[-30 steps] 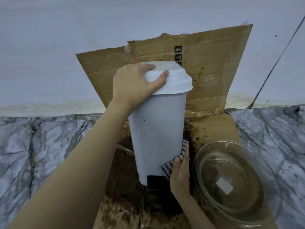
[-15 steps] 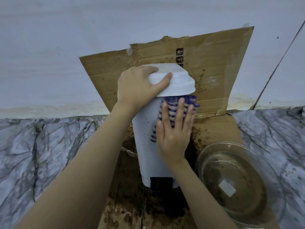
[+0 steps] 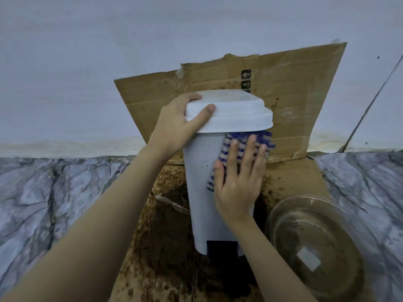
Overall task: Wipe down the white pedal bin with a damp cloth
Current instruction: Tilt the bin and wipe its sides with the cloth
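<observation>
Likely light, tippy: white plastic pedal bin [image 3: 205, 188], left hand [image 3: 174, 129] clamps lid; right hand [image 3: 238, 182] spread flat pressing blue-checked cloth [image 3: 226, 147].

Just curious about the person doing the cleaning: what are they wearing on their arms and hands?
Nothing that shows. Both forearms are bare to the frame's edge, with no sleeves in view. The left hand and right hand have no gloves, rings, watch or bracelets; nails are short and unpainted.

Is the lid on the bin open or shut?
Shut. The white plastic lid sits flat on the white pedal bin, and the left hand holds it.
</observation>
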Demonstrator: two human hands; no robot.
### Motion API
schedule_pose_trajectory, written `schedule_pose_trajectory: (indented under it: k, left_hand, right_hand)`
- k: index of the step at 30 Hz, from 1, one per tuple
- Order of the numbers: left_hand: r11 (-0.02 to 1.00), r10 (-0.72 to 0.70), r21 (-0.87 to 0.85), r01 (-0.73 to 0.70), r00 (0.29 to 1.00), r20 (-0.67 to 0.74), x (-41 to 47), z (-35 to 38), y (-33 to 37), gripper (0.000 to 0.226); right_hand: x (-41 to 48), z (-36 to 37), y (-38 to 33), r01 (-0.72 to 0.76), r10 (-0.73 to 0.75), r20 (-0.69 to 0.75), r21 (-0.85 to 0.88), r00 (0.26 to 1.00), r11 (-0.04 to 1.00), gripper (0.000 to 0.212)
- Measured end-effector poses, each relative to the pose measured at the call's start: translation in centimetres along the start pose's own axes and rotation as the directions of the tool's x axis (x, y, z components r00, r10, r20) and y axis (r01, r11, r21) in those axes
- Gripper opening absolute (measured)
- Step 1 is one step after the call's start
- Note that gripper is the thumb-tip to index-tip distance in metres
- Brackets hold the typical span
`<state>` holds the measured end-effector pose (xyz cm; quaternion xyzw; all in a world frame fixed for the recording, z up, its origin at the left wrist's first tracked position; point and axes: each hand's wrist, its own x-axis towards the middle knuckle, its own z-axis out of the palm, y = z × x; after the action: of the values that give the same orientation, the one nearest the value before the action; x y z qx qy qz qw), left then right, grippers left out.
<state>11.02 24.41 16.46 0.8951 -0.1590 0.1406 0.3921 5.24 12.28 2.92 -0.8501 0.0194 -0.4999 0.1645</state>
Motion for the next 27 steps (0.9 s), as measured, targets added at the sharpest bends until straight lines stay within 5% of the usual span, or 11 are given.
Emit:
schedule_pose_trajectory:
  k: [9,17,23,27]
  left_hand:
    - [1.000,-0.014,0.028,0.011,0.994,0.113,0.3,-1.0,-0.3,0.055]
    - [0.996,-0.046,-0.070,0.049,0.998,0.045,0.2,0.0,0.2,0.055]
    - [0.993,-0.059,-0.099,0.062,0.998,0.032,0.1,0.2,0.2,0.056]
    - [0.991,-0.065,-0.117,0.068,0.997,0.029,-0.1,0.2,0.3,0.057]
  right_hand:
    - [-0.8,0.2,-2.8,0.190,-0.194,0.109,0.042,0.975,0.981,0.052]
    - [-0.3,1.0,-3.1,-0.034,0.036,0.046,-0.053,0.998,0.998,0.067]
    - [-1.0,1.4,-3.5,0.065,-0.063,0.071,-0.030,0.996,0.997,0.075]
    - [-4.7,-0.2,-1.1,0.192,-0.173,0.229,-0.063,0.958,0.979,0.074]
